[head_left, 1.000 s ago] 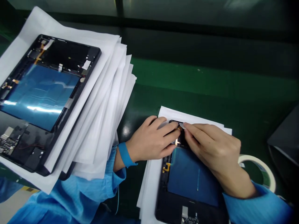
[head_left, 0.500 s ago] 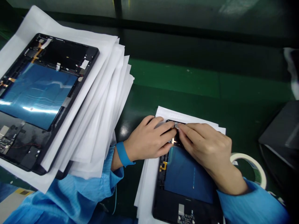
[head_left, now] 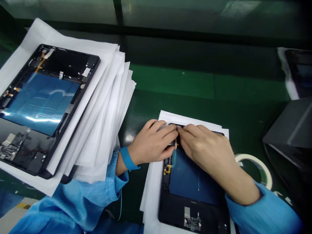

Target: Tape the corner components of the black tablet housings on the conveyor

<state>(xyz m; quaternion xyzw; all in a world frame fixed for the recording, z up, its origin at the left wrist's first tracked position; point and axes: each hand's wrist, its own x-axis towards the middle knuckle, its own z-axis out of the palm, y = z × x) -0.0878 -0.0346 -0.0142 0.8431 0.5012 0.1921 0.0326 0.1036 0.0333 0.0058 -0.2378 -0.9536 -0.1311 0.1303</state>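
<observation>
Blue sleeves (head_left: pixel 263 208) cover the person's forearms at the near side of the view. Between them, an opened black tablet (head_left: pixel 207 214) lies flat on white paper sheets (head_left: pixel 151 195) on the dark green worktop (head_left: pixel 146 91), its small circuit board (head_left: pixel 192 223) towards the person and its blue panel (head_left: pixel 192 182) in the middle. An orange flex cable (head_left: pixel 167 169) sits along the tablet's left side. The left hand (head_left: pixel 154 141), with a blue band (head_left: pixel 128 158) at the wrist, has its grip spread, fingertips at the tablet's far left corner. Just beside them, the right hand (head_left: pixel 207 149) bends over the far end, fingertips bunched; whether its grip pinches anything cannot be told, as the hand hides it. A roll of cream tape (head_left: pixel 266 175) lies near the right forearm. To the left, a second opened tablet (head_left: pixel 48 100) rests on a fanned stack of paper (head_left: pixel 112 107). Farther right stands a dark grey box-like object (head_left: pixel 290 126); beyond it, partly cut off, is a dark device (head_left: pixel 301 70) on a white sheet (head_left: pixel 287 76).
</observation>
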